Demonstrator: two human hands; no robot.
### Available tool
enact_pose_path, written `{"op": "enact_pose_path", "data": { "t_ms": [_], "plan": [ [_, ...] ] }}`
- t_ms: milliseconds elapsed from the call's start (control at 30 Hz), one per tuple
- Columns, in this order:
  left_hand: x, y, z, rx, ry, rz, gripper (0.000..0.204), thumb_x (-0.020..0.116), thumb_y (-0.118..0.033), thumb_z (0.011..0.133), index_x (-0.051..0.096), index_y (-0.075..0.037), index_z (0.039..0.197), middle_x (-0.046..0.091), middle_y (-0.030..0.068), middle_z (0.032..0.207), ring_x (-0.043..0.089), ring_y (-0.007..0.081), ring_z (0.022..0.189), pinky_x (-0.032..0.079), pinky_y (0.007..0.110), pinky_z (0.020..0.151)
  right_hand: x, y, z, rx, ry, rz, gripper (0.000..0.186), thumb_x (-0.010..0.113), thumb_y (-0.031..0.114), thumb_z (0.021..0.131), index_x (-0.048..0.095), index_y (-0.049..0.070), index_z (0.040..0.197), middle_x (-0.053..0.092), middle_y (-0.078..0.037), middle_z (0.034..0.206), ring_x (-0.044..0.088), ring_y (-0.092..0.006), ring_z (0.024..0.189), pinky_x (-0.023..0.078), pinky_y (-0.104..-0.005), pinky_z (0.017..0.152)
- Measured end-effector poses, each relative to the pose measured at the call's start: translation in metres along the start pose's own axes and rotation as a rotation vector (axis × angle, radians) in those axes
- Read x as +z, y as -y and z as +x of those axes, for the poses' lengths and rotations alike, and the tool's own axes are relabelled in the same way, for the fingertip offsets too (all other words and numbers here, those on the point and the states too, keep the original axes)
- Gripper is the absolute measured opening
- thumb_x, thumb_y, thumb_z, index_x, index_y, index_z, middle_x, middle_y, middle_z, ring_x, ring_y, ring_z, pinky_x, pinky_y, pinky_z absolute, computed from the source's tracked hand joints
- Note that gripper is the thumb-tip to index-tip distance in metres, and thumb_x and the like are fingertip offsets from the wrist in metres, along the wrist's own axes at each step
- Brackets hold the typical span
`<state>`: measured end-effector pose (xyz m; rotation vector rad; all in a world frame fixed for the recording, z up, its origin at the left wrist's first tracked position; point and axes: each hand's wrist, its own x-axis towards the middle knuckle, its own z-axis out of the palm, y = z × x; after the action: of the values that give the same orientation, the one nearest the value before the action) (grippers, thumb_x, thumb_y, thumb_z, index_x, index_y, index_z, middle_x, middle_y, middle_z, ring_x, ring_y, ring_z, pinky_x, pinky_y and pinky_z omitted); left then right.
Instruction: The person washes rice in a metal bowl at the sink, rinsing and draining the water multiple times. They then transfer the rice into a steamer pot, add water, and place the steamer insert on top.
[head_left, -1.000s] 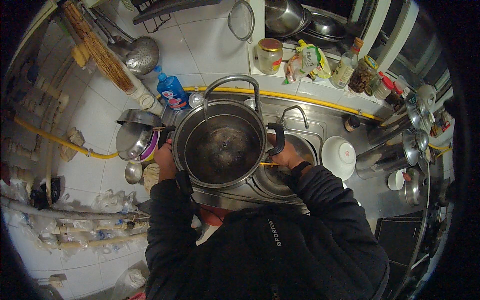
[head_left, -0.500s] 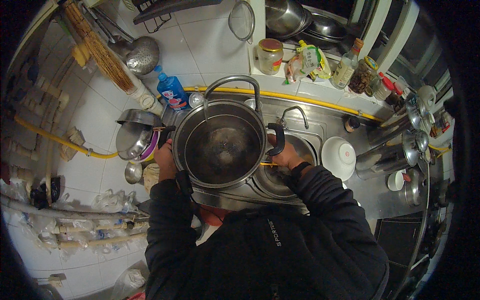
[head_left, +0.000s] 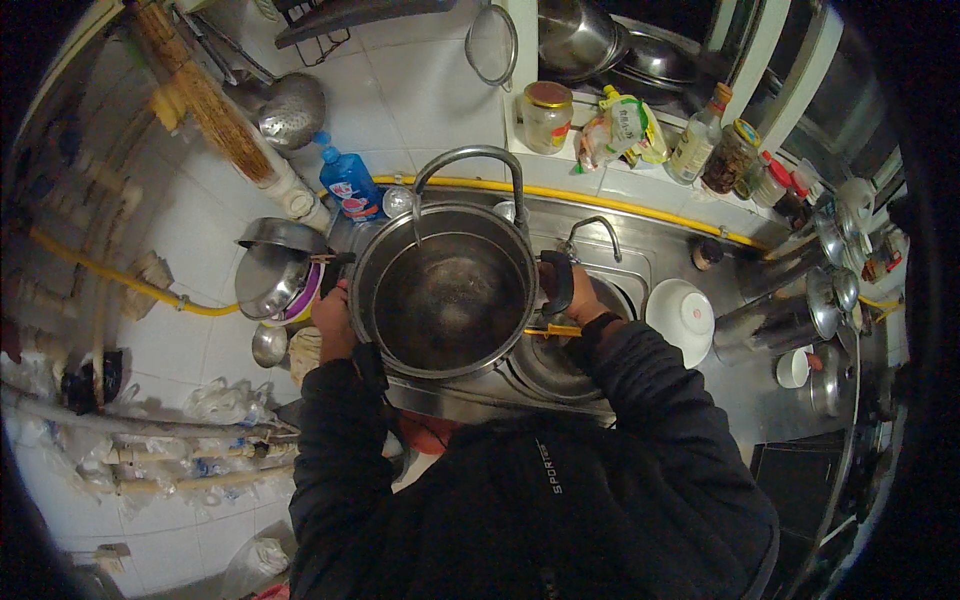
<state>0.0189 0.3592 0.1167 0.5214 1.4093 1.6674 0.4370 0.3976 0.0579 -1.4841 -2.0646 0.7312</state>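
Observation:
A large round metal pot is between my hands over the left part of the sink. Dark-looking liquid seems to lie in it. My left hand is closed at the pot's left black handle, its fingers partly hidden. On the other side my right hand grips the right black handle. The curved metal faucet arches over the pot's far rim, with its spout end inside the rim. Below my right hand, a yellow strip-like thing crosses the right sink basin.
A blue detergent bottle stands behind the pot's left side. Metal bowls sit left of it. Right of the basin are a smaller tap and a white bowl. Jars and bottles line the sill.
The view has shifted slightly, and more of the yellow strip shows below my right hand. Both hands remain at the pot's handles.

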Motion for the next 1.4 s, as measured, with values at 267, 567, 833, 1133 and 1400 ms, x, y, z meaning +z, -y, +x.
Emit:
{"op": "enact_pose_path", "data": {
  "t_ms": [267,567,833,1133,1400],
  "plan": [
    [0.000,0.005,0.001,0.070,-0.043,0.102,0.020,0.058,-0.006,0.072,0.066,0.003,0.088,0.068,0.0065,0.082,0.064,0.0198,0.069,0.050,0.034,0.061,0.000,-0.012,0.011,-0.166,-0.267,0.207,0.019,0.062,0.017,0.086,0.068,0.005,0.099,0.070,-0.014,0.092,0.068,-0.0296,0.083,0.051,-0.0357,0.073],
    [-0.010,0.016,0.010,0.177,-0.100,0.323,0.030,0.059,-0.005,0.079,0.061,0.001,0.108,0.066,0.0107,0.087,0.064,0.0229,0.076,0.052,0.037,0.066,-0.014,0.045,-0.026,0.489,-0.109,1.600,0.043,0.043,0.041,0.099,0.062,0.003,0.100,0.064,-0.005,0.075,0.059,-0.0150,0.060,0.050,-0.0294,0.056],
    [-0.054,0.037,0.029,0.331,0.045,0.432,0.047,0.061,-0.004,0.080,0.054,0.000,0.126,0.065,0.0136,0.093,0.063,0.0242,0.081,0.052,0.039,0.070,-0.026,0.086,-0.047,0.452,-0.308,1.213,0.026,0.060,0.026,0.091,0.061,0.000,0.083,0.054,-0.004,0.057,0.052,-0.0158,0.049,0.043,-0.0288,0.050],
    [-0.032,-0.032,-0.068,0.082,0.307,-0.044,0.040,0.061,-0.002,0.075,0.056,-0.001,0.115,0.063,0.0111,0.091,0.062,0.0249,0.081,0.052,0.036,0.069,-0.056,0.139,-0.131,0.412,-0.456,1.223,0.028,0.059,0.025,0.092,0.064,-0.003,0.090,0.053,-0.004,0.055,0.051,-0.0146,0.048,0.043,-0.0277,0.049],
    [-0.012,-0.061,-0.138,0.244,0.574,0.134,0.021,0.068,-0.016,0.081,0.062,-0.001,0.094,0.062,0.0128,0.102,0.057,0.0236,0.097,0.046,0.039,0.091,-0.083,0.153,-0.253,0.388,-0.683,1.099,0.025,0.064,0.023,0.086,0.061,-0.001,0.082,0.059,-0.008,0.065,0.058,-0.0166,0.054,0.048,-0.0320,0.051]
  ]
}}
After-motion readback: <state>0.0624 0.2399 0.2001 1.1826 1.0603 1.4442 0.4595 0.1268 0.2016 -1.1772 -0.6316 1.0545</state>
